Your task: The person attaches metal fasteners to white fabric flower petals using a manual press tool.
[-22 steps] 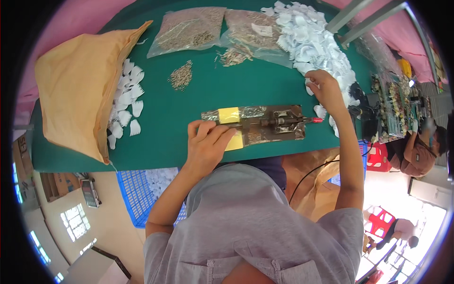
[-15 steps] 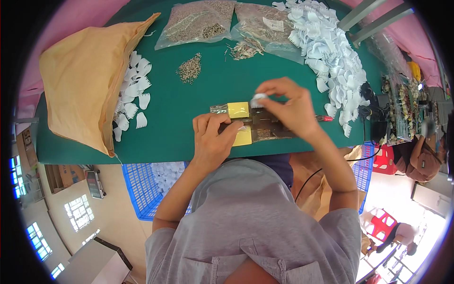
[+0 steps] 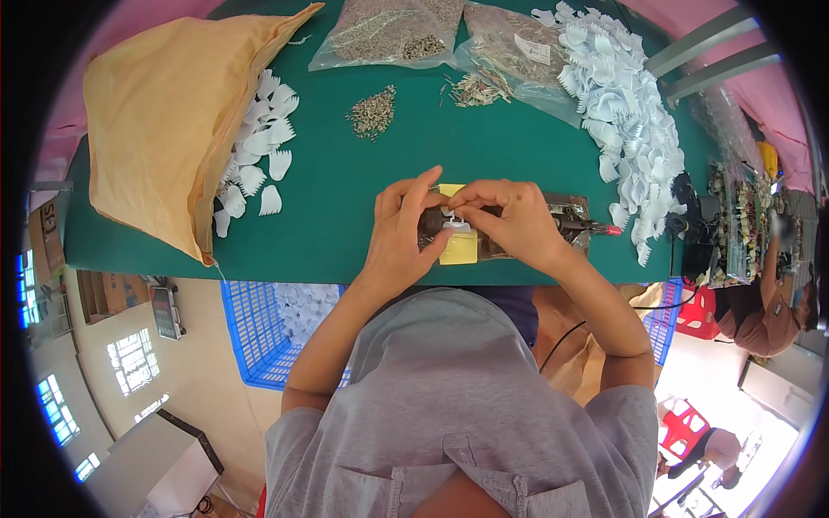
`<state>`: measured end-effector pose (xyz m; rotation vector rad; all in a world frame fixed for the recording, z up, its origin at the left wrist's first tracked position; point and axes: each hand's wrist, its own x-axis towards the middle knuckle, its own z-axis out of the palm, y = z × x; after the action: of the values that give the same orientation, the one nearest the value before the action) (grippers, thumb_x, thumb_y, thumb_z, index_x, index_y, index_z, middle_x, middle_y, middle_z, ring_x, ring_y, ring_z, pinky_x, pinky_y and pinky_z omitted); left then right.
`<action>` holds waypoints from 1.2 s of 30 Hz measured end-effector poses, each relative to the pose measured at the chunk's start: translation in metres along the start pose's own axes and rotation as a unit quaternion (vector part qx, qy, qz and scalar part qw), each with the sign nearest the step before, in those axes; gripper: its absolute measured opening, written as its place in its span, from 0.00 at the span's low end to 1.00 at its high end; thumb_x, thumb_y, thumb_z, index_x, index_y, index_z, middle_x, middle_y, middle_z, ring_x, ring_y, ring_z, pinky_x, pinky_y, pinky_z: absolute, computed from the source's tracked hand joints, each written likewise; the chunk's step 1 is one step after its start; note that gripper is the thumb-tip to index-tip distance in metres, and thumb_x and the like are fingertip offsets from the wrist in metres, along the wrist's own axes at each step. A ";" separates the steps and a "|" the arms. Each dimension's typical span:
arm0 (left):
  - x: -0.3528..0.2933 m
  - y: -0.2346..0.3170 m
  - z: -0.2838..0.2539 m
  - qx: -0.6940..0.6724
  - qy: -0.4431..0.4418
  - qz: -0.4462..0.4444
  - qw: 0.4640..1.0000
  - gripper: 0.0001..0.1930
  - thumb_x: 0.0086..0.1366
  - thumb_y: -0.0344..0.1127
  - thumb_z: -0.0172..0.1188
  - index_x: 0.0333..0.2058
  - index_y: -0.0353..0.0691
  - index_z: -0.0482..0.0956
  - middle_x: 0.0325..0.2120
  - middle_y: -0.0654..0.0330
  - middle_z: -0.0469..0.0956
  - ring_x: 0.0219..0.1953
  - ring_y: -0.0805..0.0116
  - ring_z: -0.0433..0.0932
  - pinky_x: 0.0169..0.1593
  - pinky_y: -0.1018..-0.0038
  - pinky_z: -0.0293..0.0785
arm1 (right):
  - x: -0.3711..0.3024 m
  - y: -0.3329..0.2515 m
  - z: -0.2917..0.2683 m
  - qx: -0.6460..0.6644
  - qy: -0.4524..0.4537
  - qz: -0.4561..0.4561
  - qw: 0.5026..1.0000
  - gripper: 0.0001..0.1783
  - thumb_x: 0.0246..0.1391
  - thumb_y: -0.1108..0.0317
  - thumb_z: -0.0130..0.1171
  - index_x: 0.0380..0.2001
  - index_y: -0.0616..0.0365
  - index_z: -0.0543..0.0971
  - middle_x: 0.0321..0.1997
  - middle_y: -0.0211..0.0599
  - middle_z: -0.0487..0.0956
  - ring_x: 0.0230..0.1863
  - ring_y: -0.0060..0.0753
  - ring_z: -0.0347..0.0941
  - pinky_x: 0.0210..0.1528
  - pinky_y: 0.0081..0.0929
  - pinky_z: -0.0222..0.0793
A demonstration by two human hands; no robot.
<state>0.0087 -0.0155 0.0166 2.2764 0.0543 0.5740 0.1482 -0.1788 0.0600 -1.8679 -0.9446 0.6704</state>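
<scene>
My left hand [image 3: 399, 226] rests over a small jig with a yellow block [image 3: 459, 250], thumb and fingertips around a small white plastic piece [image 3: 458, 226]. My right hand [image 3: 511, 216] meets it from the right, its thumb and index finger pinched together at the top of that piece. Whatever is between them is too small to make out. Under my right hand lies a dark, tape-covered base [image 3: 570, 207], with a slim red-tipped tool [image 3: 611, 230] on its right side.
White toothed pieces [image 3: 617, 95] are heaped at right; more [image 3: 269, 129] spill beside a tan sack [image 3: 164, 129]. Small metal parts [image 3: 373, 114] and thin pins [image 3: 477, 90] lie before plastic bags [image 3: 393, 30]. Below the green table [image 3: 328, 198] stands a blue basket [image 3: 250, 337].
My right hand has come down and left from above the jig to meet my left hand. My left hand has shifted slightly right and up. The table view has shifted a little.
</scene>
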 end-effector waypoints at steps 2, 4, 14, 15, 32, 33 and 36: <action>0.002 0.000 -0.001 -0.027 -0.026 -0.015 0.999 0.45 0.56 0.26 0.73 0.72 0.39 0.61 0.48 0.59 0.84 0.60 0.54 0.72 0.64 0.59 0.69 | -0.001 0.007 0.006 0.007 0.027 -0.021 0.999 0.08 0.61 0.71 0.67 0.42 0.61 0.87 0.38 0.39 0.89 0.35 0.31 0.85 0.40 0.28 0.79; 0.003 0.000 -0.002 -0.045 -0.035 -0.028 0.998 0.45 0.56 0.26 0.73 0.72 0.39 0.61 0.47 0.59 0.84 0.60 0.54 0.72 0.64 0.59 0.69 | -0.004 0.008 0.009 0.012 0.053 -0.043 0.998 0.08 0.59 0.69 0.67 0.40 0.59 0.88 0.36 0.40 0.88 0.31 0.38 0.85 0.37 0.32 0.79; -0.001 -0.010 0.011 -0.136 -0.025 -0.049 0.989 0.42 0.56 0.33 0.77 0.69 0.45 0.67 0.46 0.60 0.84 0.56 0.57 0.73 0.58 0.62 0.74 | -0.011 0.007 0.004 -0.105 0.044 -0.066 0.991 0.07 0.63 0.73 0.66 0.42 0.63 0.87 0.37 0.35 0.88 0.31 0.18 0.80 0.36 0.22 0.76; -0.003 -0.011 0.012 -0.137 -0.024 -0.048 0.989 0.42 0.56 0.33 0.77 0.69 0.45 0.67 0.46 0.60 0.84 0.56 0.57 0.73 0.58 0.62 0.74 | -0.011 0.006 0.003 -0.131 0.032 -0.058 0.989 0.07 0.63 0.72 0.66 0.41 0.63 0.86 0.37 0.34 0.88 0.32 0.17 0.80 0.35 0.22 0.76; -0.006 -0.017 0.012 -0.078 -0.020 -0.027 0.996 0.38 0.55 0.32 0.78 0.65 0.41 0.71 0.45 0.59 0.85 0.56 0.57 0.74 0.59 0.63 0.74 | 0.008 0.010 -0.018 0.032 0.011 0.028 0.999 0.06 0.62 0.74 0.64 0.41 0.63 0.84 0.34 0.37 0.88 0.37 0.23 0.85 0.44 0.24 0.80; -0.006 -0.015 0.012 -0.119 -0.012 -0.057 0.991 0.31 0.56 0.32 0.77 0.58 0.41 0.77 0.44 0.59 0.84 0.54 0.56 0.74 0.57 0.63 0.73 | 0.019 0.016 -0.032 0.085 -0.014 0.067 0.994 0.07 0.63 0.76 0.62 0.42 0.65 0.84 0.35 0.34 0.88 0.39 0.17 0.83 0.45 0.22 0.79; -0.002 -0.014 0.011 -0.069 -0.017 0.018 0.997 0.19 0.60 0.38 0.74 0.49 0.44 0.83 0.42 0.63 0.82 0.52 0.58 0.72 0.58 0.61 0.69 | 0.063 0.042 -0.077 -0.115 0.171 0.055 0.977 0.09 0.60 0.73 0.64 0.43 0.63 0.85 0.35 0.37 0.88 0.38 0.24 0.85 0.45 0.24 0.80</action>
<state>0.0137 -0.0131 -0.0007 2.1566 -0.0407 0.5407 0.2552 -0.1760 0.0522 -2.1653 -0.7220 0.2954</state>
